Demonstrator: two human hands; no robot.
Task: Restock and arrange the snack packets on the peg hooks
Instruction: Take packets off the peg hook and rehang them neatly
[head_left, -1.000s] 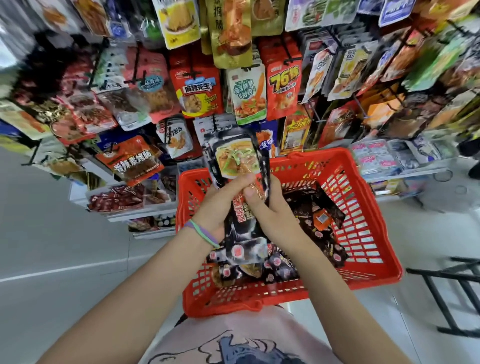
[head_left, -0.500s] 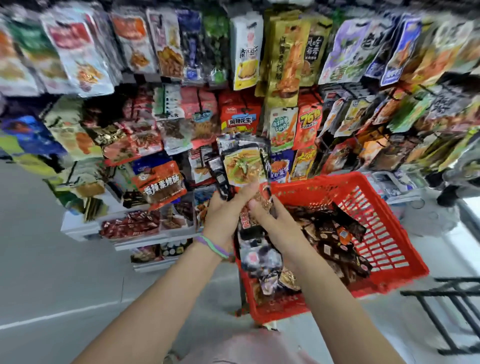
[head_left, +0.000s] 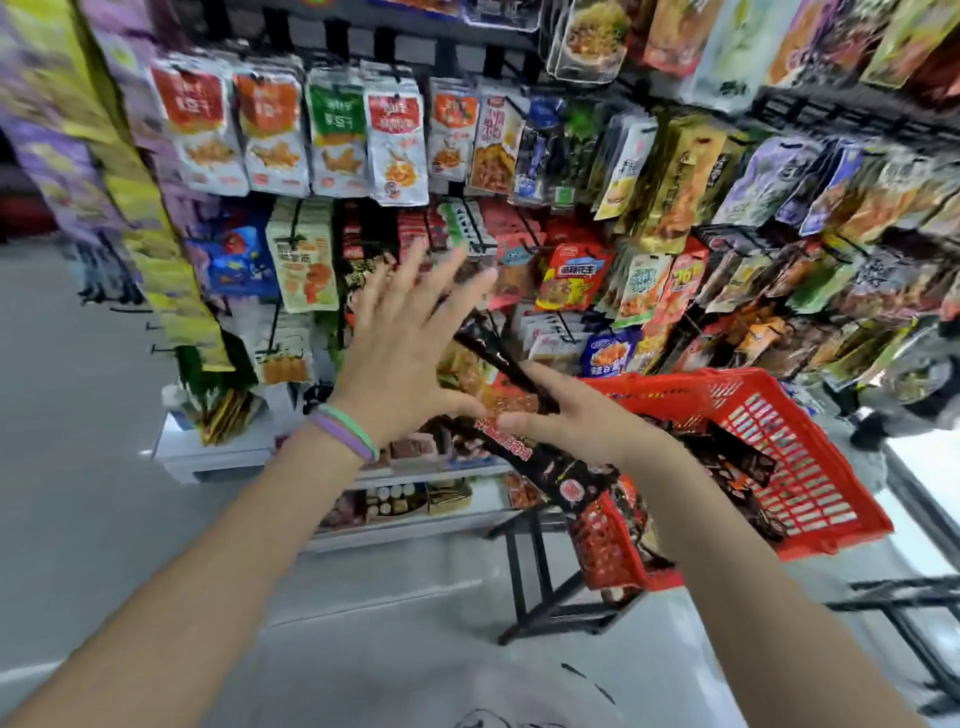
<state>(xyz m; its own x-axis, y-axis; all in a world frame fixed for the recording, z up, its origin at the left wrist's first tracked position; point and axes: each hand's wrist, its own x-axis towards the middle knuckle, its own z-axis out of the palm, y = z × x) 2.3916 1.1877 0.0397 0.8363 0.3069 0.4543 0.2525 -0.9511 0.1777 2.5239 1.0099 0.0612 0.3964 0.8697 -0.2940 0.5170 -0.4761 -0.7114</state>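
Packets (head_left: 524, 441), a slim black glossy bundle, run diagonally from lower right to upper left, pinched in my right hand (head_left: 571, 421) above the red lattice basket (head_left: 789, 467). My left hand (head_left: 410, 343), fingers spread and holding nothing, is nearer the hooks (head_left: 563, 327), straight ahead among crinkly hanging bags.

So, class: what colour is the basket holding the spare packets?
Red: the basket, a plastic lattice, shows best in the head view.
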